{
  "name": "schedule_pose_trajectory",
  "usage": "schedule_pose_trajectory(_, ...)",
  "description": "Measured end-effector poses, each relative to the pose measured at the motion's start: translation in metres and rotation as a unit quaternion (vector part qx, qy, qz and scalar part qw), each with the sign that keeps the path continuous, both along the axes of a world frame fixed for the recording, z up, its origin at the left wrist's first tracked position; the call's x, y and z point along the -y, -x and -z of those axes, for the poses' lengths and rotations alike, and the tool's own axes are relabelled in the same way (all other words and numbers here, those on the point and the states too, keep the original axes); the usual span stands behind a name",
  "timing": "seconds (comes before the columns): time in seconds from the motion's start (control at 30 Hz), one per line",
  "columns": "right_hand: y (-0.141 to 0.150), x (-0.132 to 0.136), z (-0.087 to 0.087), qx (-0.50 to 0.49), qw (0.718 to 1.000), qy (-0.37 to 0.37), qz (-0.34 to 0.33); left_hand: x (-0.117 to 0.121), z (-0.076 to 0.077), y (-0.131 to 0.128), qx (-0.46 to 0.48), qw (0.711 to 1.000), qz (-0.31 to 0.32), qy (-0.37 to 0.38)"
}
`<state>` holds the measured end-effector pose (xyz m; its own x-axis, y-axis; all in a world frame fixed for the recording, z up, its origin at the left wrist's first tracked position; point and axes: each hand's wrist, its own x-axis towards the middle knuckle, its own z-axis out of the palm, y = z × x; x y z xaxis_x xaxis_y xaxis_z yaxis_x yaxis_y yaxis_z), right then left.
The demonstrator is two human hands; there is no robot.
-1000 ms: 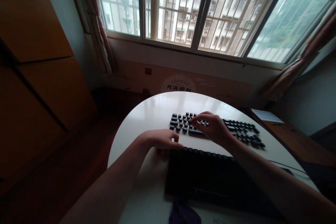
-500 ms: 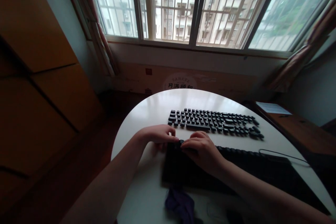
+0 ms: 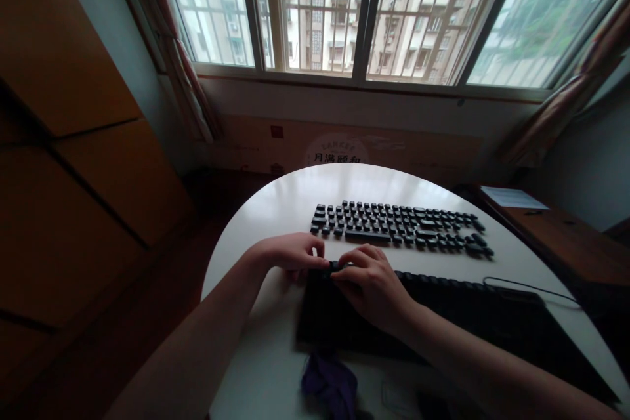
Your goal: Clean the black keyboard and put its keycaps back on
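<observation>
A black keyboard (image 3: 472, 321) lies on the white round table, with keycaps along its far row and its dark body hard to make out. My left hand (image 3: 293, 252) is closed on its far left corner, thumb on top and fingers partly hidden behind the edge. Beside it, my right hand (image 3: 371, 282) pinches at a small black keycap (image 3: 335, 266) in the far row; the fingertips largely cover it. Beyond both hands, many loose black keycaps (image 3: 378, 218) stand in keyboard-like rows on the tabletop, including a long space bar (image 3: 367, 236).
The white table (image 3: 246, 223) has a curved edge. A crumpled purple cloth (image 3: 329, 384) sits near its front. A cable (image 3: 531, 290) runs from the keyboard to the right. A wooden desk (image 3: 566, 236) with a paper sheet (image 3: 514, 197) stands at right, a window (image 3: 364, 20) ahead.
The view has shifted slightly. My right hand's fingertips have shifted a little at the far row, while my left hand keeps its place at the keyboard corner.
</observation>
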<state>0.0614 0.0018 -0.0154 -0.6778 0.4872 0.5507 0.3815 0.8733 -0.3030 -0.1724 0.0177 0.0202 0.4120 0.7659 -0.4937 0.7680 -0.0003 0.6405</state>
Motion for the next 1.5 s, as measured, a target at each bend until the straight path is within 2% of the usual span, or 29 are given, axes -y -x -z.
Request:
schedule_pose_trajectory(0.13, 0.000, 0.003, -0.006, 0.024, 0.999, 0.010, 0.023, 0.001, -0.004, -0.003, -0.072, 0.984, 0.053, -0.153)
schedule_pose_trajectory(0.2, 0.000, 0.004, -0.007, 0.036, 0.999, 0.020, 0.024, 0.001, -0.004, -0.004, -0.085, 0.974, 0.072, -0.196)
schedule_pose_trajectory(0.4, -0.002, 0.002, -0.002, 0.019, 0.999, 0.033, 0.026, 0.004, -0.005, -0.010, -0.081, 0.971, 0.085, -0.209)
schedule_pose_trajectory(0.5, -0.006, -0.005, -0.002, -0.075, 0.995, 0.064, 0.016, 0.006, -0.006, -0.015, -0.094, 0.961, 0.084, -0.247)
schedule_pose_trajectory(0.63, -0.013, -0.015, -0.005, -0.203, 0.969, 0.135, 0.037, 0.008, -0.005, -0.020, -0.100, 0.949, 0.072, -0.290)
schedule_pose_trajectory(0.73, -0.018, -0.018, -0.015, -0.243, 0.957, 0.152, 0.040, 0.008, -0.003, -0.021, -0.112, 0.946, 0.065, -0.298)
schedule_pose_trajectory(0.83, -0.021, -0.025, -0.035, -0.253, 0.954, 0.157, 0.023, 0.008, -0.001, -0.020, -0.118, 0.942, 0.061, -0.309)
schedule_pose_trajectory(0.9, -0.021, -0.038, -0.050, -0.250, 0.952, 0.175, 0.014, 0.007, -0.001, -0.019, -0.116, 0.943, 0.063, -0.305)
schedule_pose_trajectory(0.97, -0.016, -0.060, -0.061, -0.220, 0.949, 0.225, 0.005, 0.006, 0.000, -0.017, -0.112, 0.949, 0.066, -0.286)
schedule_pose_trajectory(1.03, -0.009, -0.090, -0.066, -0.156, 0.952, 0.263, 0.015, 0.006, -0.001, -0.016, -0.109, 0.954, 0.062, -0.272)
schedule_pose_trajectory(1.07, -0.004, -0.107, -0.066, -0.118, 0.960, 0.250, 0.037, 0.006, -0.001, -0.015, -0.107, 0.955, 0.057, -0.270)
schedule_pose_trajectory(1.13, 0.005, -0.138, -0.062, -0.027, 0.979, 0.179, 0.096, 0.007, -0.003, -0.014, -0.106, 0.956, 0.048, -0.270)
schedule_pose_trajectory(1.2, 0.014, -0.165, -0.054, 0.025, 0.981, 0.142, 0.131, 0.009, -0.004, -0.015, -0.105, 0.955, 0.048, -0.275)
schedule_pose_trajectory(1.33, 0.028, -0.198, -0.039, 0.090, 0.973, 0.133, 0.163, 0.011, -0.006, -0.015, -0.101, 0.952, 0.055, -0.285)
schedule_pose_trajectory(1.5, 0.043, -0.218, -0.027, 0.150, 0.964, 0.138, 0.170, 0.012, -0.006, -0.014, -0.102, 0.955, 0.051, -0.275)
